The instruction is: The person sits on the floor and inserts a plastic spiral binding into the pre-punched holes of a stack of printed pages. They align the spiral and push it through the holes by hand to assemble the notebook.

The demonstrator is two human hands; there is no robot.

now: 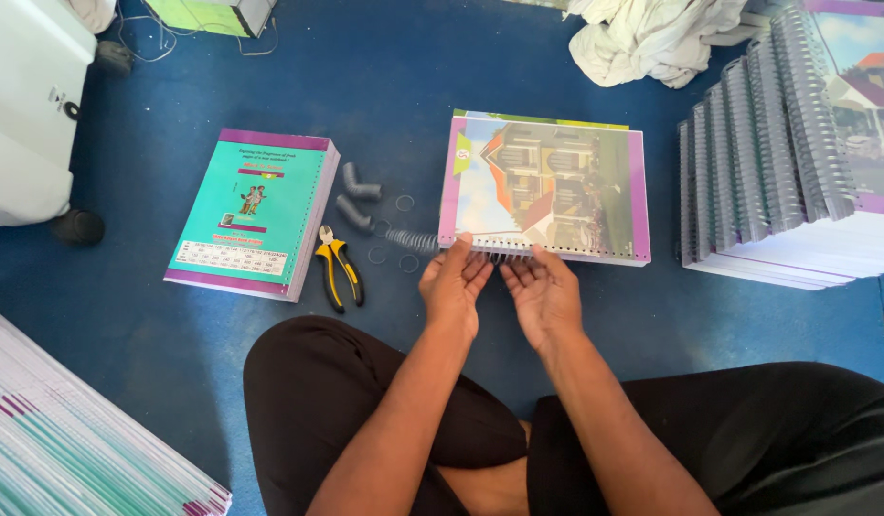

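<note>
— Where are your hands right now?

— Both on the near edge of the book with the house cover (547, 186), which lies on the blue floor (384, 86) just beyond my knees. My left hand (453, 285) and my right hand (542, 291) sit side by side, palms turned up a little, fingers curled over the wire spiral (432, 243) that runs along the punched edge.

— Are you gripping it?

— Lightly. My left fingertips pinch the coil where it enters the holes; my right fingers are spread loosely, tips touching the coil farther right. Neither hand is clenched.

— How far through is the coil?

— I judge it part way. A length of spiral sticks out free to the left of the book, and to the right of my right hand the punched holes look bare. So the left stretch seems threaded, and the rest of the edge is left.

— And the other books?

— Far right, a stack of bound books (776, 162) with coils already in them. To the left, a pile with a green cover (255, 210) shows no coil. Near left, more loose sheets (69, 449).

— Any tools?

— Yellow-handled pliers (339, 268) lie untouched between the green pile and my left hand, with short coil pieces (358, 196) and a few small rings (404, 203) just beyond them.
</note>
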